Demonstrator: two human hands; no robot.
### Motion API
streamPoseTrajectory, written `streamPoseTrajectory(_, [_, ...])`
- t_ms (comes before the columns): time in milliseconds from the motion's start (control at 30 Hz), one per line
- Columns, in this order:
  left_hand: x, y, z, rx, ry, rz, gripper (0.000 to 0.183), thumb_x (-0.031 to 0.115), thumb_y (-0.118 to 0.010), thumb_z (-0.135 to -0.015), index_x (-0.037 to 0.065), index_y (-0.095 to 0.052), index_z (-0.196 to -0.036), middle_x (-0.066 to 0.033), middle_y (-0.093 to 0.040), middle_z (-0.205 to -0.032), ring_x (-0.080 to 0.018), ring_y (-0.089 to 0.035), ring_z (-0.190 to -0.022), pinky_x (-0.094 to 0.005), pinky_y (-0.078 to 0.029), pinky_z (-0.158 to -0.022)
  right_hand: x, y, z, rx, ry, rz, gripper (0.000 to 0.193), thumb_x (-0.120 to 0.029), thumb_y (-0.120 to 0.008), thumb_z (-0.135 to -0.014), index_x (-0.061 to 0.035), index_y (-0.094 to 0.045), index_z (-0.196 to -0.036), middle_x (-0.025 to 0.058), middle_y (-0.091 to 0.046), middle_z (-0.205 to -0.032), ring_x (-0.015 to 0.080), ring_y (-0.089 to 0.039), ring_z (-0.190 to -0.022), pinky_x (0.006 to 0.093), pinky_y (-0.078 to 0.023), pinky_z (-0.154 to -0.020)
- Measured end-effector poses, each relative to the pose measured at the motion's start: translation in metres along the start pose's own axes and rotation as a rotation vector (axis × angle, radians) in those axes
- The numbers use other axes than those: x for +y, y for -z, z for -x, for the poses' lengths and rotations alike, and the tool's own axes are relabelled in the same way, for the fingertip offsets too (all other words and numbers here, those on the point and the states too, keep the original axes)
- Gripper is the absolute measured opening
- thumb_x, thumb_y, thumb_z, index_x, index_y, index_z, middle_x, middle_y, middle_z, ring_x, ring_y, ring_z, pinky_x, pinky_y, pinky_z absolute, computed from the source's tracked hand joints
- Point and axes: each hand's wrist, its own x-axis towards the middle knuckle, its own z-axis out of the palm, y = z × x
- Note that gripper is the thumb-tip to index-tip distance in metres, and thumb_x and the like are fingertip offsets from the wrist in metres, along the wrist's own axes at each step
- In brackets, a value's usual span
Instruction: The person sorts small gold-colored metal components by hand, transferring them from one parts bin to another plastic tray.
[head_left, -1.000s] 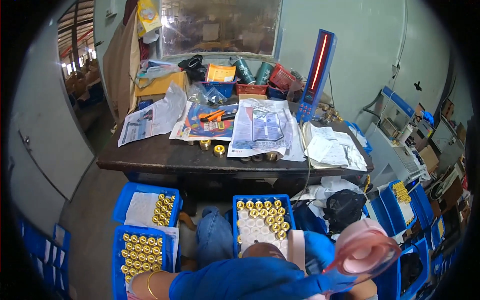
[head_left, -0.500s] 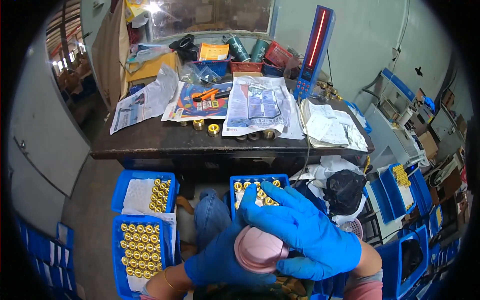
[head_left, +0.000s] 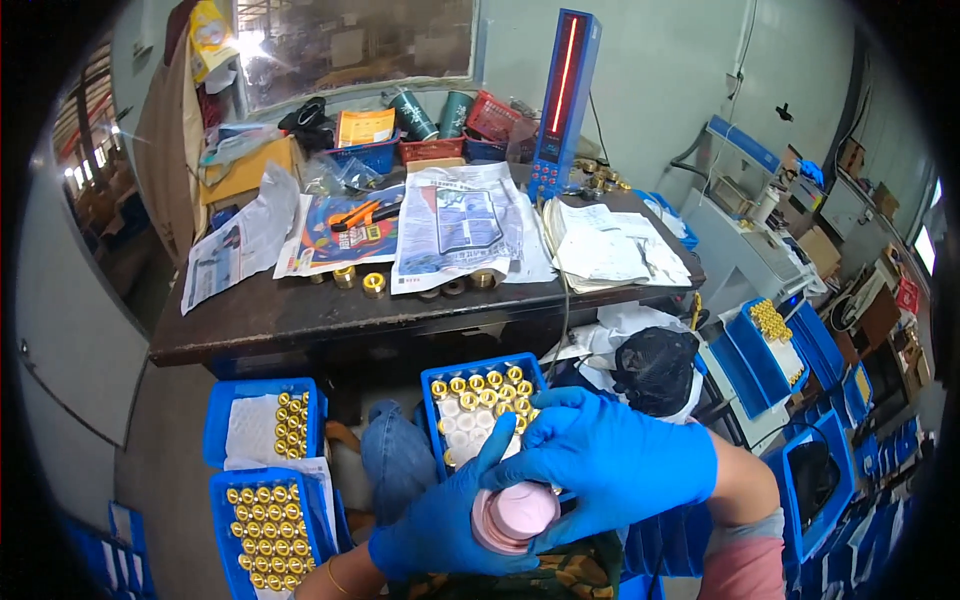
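Note:
Both of my hands wear blue gloves and meet low in the middle of the picture around a pink cylindrical container (head_left: 512, 512). My left hand (head_left: 440, 525) wraps the container's body from the left and below. My right hand (head_left: 610, 465) lies over its top and right side, fingers curled on it. Just behind the hands a blue tray (head_left: 435, 375) holds several brass fittings and white caps.
Two more blue trays (head_left: 228, 392) of brass fittings stand to the left. A dark worktable (head_left: 300, 320) behind carries newspapers, papers, several loose brass parts and a tall blue gauge column (head_left: 562, 100). A black bag (head_left: 655, 368) and further blue bins (head_left: 745, 355) sit at right.
The pink container came from the lower right to the middle, and both hands closed around it. The view tilted down slightly and the hands shifted little in the last half second.

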Motion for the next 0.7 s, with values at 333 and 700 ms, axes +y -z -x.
streamPoseTrajectory(333, [-0.022, 0.006, 0.005, 0.009, 0.141, 0.107, 0.092, 0.031, -0.067, -0.076, 0.002, -0.008, -0.140, -0.0156, -0.021, -0.142, -0.0260, -0.025, -0.130, -0.0361, -0.021, -0.107, 0.008, -0.018, -0.012, -0.025, -0.109, 0.332, 0.044, -0.045, -0.053, -0.077, -0.0035, -0.059, -0.066, 0.0163, -0.056, -0.067, 0.0316, -0.055, -0.065, 0.0428, -0.044, -0.069])
streamPoseTrajectory(700, [-0.020, 0.046, -0.031, 0.660, -0.037, -0.808, 0.109, 0.031, -0.080, -0.058, -0.001, -0.014, -0.139, -0.0133, -0.054, -0.097, -0.0250, -0.055, -0.087, -0.0361, -0.045, -0.076, 0.079, -0.058, -0.060, 0.461, -0.425, 0.485, 0.050, -0.048, -0.055, -0.076, -0.0073, -0.052, -0.048, 0.0138, -0.051, -0.048, 0.0291, -0.050, -0.042, 0.0372, -0.037, -0.041])
